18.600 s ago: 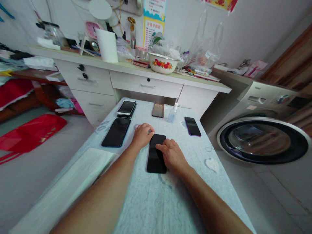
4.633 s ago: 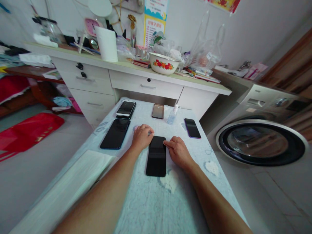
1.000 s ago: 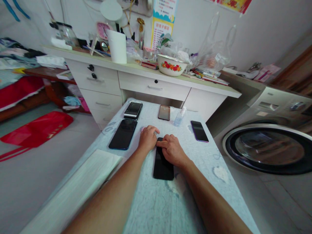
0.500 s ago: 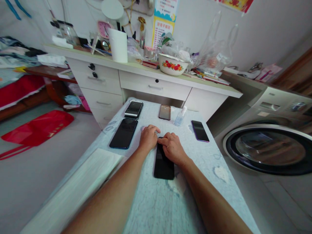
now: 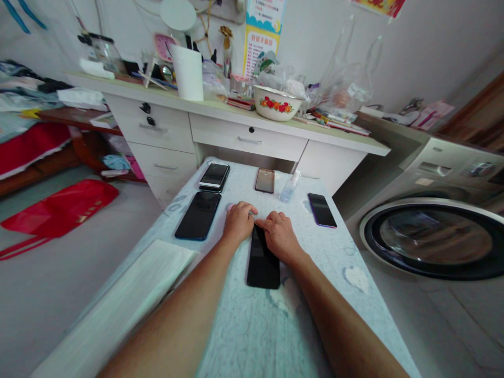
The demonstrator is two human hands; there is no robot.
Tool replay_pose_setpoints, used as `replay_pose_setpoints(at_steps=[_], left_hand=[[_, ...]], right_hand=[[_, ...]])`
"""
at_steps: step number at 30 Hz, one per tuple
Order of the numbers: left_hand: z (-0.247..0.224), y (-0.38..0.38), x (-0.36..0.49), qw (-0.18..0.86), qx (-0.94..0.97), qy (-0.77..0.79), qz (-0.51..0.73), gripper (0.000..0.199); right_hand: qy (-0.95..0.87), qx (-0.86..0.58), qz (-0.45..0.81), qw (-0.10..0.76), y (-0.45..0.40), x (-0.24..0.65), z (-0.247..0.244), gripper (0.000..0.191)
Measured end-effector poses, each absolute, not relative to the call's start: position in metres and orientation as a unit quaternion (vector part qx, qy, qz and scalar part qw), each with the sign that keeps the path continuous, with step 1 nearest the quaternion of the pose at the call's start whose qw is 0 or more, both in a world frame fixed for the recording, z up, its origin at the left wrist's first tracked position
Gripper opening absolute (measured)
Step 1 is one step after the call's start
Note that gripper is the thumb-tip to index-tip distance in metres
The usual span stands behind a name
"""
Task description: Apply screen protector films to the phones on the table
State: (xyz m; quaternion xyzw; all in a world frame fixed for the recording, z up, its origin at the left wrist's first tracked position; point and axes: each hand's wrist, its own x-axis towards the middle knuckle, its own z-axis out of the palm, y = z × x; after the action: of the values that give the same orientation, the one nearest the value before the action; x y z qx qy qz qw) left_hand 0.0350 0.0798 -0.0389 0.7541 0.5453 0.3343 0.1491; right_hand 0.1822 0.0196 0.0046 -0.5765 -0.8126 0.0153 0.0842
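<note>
Two hands meet at the far end of a black smartphone point(image 5: 263, 265), lying screen up on a cloth-covered surface point(image 5: 244, 341). The right hand point(image 5: 280, 233), half curled, reaches a digit to the phone's top edge; the left hand point(image 5: 238, 221), loosely bent, sits beside its upper corner. Whether either grips anything cannot be told. Work there appears unfinished; a larger blue-edged phone point(image 5: 198, 215) and a purple-edged phone point(image 5: 322, 210) lie apart, their progress unclear.

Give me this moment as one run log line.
left hand: beside far end of black phone | right hand: over its far right corner | phone: flat on cloth, screen dark
</note>
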Motion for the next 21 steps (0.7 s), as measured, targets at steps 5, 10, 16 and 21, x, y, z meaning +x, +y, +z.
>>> replay_pose_setpoints(at_steps=[5, 10, 16, 21], left_hand=[[-0.039, 0.079, 0.035, 0.147, 0.758, 0.543, 0.331, 0.016], [-0.037, 0.078, 0.034, 0.147, 0.763, 0.541, 0.321, 0.015], [-0.038, 0.078, 0.035, 0.145, 0.761, 0.544, 0.324, 0.020], [-0.040, 0.079, 0.035, 0.144, 0.761, 0.542, 0.326, 0.025]], right_hand=[[-0.809, -0.579, 0.018, 0.099, 0.019, 0.188, 0.005, 0.040], [-0.802, -0.590, 0.013, 0.093, 0.016, 0.191, 0.005, 0.039], [-0.807, -0.584, 0.013, 0.084, 0.017, 0.184, 0.006, 0.035], [-0.814, -0.574, 0.005, 0.087, 0.020, 0.178, 0.002, 0.034]])
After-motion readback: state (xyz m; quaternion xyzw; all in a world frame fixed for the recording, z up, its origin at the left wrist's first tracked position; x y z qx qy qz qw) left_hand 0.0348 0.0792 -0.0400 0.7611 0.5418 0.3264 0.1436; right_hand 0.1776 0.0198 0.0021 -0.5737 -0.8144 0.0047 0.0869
